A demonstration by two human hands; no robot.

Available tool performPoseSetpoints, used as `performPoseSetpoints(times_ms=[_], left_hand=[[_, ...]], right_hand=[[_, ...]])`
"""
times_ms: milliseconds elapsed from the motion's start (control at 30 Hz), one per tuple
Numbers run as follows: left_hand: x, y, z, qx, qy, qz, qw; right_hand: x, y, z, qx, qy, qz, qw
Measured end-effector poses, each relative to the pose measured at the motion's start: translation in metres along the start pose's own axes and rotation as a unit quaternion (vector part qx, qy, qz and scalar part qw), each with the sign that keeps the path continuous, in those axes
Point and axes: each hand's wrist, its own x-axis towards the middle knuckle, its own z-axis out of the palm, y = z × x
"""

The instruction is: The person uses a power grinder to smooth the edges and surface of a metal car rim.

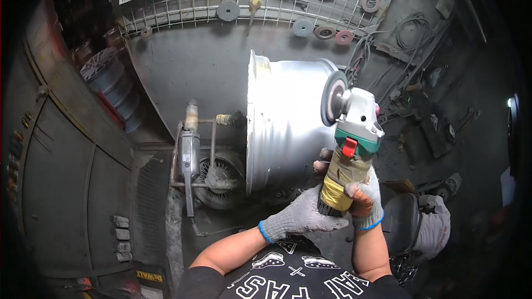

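An angle grinder (358, 112) with a pale grey head, a green collar, a red switch and yellow tape around its grip is held in both my gloved hands. My left hand (299, 213) is closed around the rear end of the body. My right hand (367, 202) wraps the taped grip from the right side, thumb across it. The grinder's round disc (334, 98) stands upright at the right edge of a silver wheel rim (293, 94); whether it touches the rim I cannot tell. The rim lies on its side, its wide lip facing left.
A metal frame (213, 149) with a grey power tool (190, 152) stands left of the rim. Several discs hang on a wire grid (205, 0) at the back. More wheels (113, 86) are stacked far left. Cables (413, 36) hang at right, above a white bag (435, 227).
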Motion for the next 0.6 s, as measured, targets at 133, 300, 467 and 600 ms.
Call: performPoseSetpoints(times_ms=[133, 300, 467, 600], left_hand=[[0.004, 0.002, -0.004, -0.014, -0.034, -0.013, 0.999], [0.007, 0.012, -0.018, 0.176, -0.014, -0.047, 0.983], [0.026, 0.002, -0.023, -0.120, -0.006, 0.052, 0.991], [0.043, 0.010, -0.022, -0.089, -0.021, 0.045, 0.995]], right_hand=[[0.009, -0.012, 0.004, -0.056, 0.030, 0.067, 0.996], [0.027, -0.036, 0.008, -0.241, 0.027, 0.068, 0.968], [0.045, -0.055, 0.023, -0.322, -0.004, 0.104, 0.941], [0.060, -0.061, 0.025, -0.386, -0.020, 0.110, 0.916]])
